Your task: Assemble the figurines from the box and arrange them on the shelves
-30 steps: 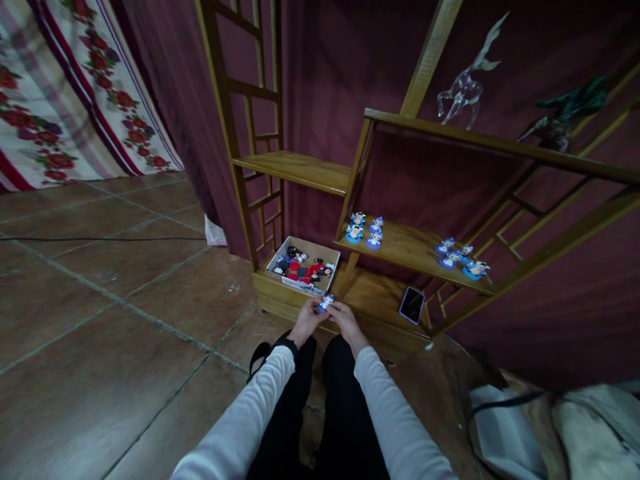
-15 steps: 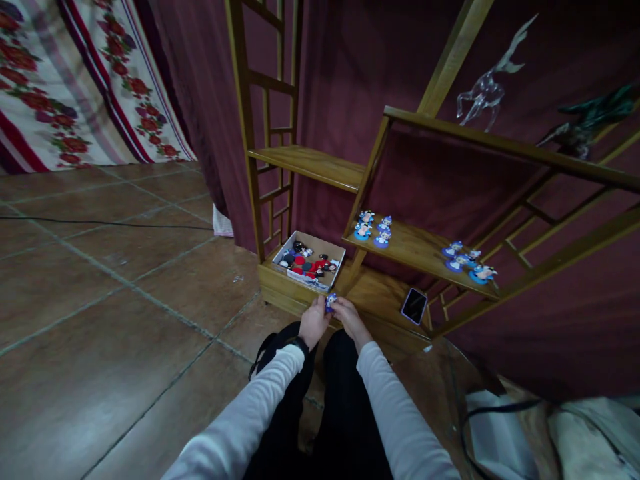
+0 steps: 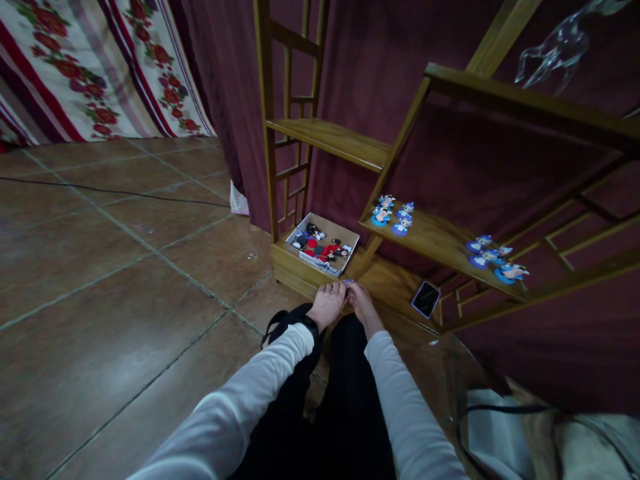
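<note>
While both hands meet low by the shelf's bottom board, a small blue figure sits pinched between them.
Shelf (image 3: pixel 440 240) carries two clusters of blue figures (image 3: pixel 393 215), spaced out as if for display; box (image 3: pixel 324 244) on the bottom board keeps the loose red and black ones together, phone (image 3: pixel 426 299) lies flat beside it. Left hand (image 3: pixel 327 305) and right hand (image 3: pixel 361 301) are both curled nearly closed, fingertips touching, sharing the grip on the figure (image 3: pixel 349 283), mostly hidden, just in front of the box.

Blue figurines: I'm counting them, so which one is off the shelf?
The blue figurine pinched between the left hand and right hand; the others stand on the wooden shelf.
</note>
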Demonstrator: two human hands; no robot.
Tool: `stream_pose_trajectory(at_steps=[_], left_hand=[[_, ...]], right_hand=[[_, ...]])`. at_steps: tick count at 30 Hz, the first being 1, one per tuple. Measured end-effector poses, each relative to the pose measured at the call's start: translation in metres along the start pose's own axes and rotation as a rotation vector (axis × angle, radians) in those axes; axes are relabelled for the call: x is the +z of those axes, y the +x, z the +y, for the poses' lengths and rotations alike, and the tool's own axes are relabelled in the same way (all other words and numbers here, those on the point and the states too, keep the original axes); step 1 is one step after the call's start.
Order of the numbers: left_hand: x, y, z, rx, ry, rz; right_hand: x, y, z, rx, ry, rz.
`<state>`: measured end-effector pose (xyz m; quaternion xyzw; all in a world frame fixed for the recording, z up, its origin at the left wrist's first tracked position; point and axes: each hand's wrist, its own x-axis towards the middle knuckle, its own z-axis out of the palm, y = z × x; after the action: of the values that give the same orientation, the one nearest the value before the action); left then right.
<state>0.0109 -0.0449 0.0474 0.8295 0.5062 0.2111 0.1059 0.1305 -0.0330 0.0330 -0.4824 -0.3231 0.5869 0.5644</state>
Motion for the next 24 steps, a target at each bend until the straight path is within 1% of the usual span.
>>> stream_pose_trajectory(at_steps=[5, 12, 16, 19, 21, 24], left_hand=[[0.003, 0.004, -0.002, 0.012, -0.119, -0.001], [0.004, 0.007, -0.001, 0.009, -0.047, -0.048], [0.003, 0.007, -0.003, -0.044, -0.106, -0.055], [0.004, 0.011, -0.012, -0.146, -0.239, -0.057], [0.007, 0.016, -0.021, -0.204, -0.404, -0.045], [0.012, 0.027, -0.033, -0.163, -0.742, -0.048]], right_hand=[[-0.003, 0.001, -0.001, -0.009, -0.002, -0.001], [-0.004, -0.001, -0.002, 0.005, 0.010, 0.002], [-0.001, -0.005, -0.003, -0.047, 0.006, -0.003], [0.001, -0.006, -0.003, -0.073, 0.008, 0.005], [0.002, -0.004, -0.002, -0.048, 0.023, 0.025], [0.002, 0.002, 0.002, -0.049, -0.023, 0.023]])
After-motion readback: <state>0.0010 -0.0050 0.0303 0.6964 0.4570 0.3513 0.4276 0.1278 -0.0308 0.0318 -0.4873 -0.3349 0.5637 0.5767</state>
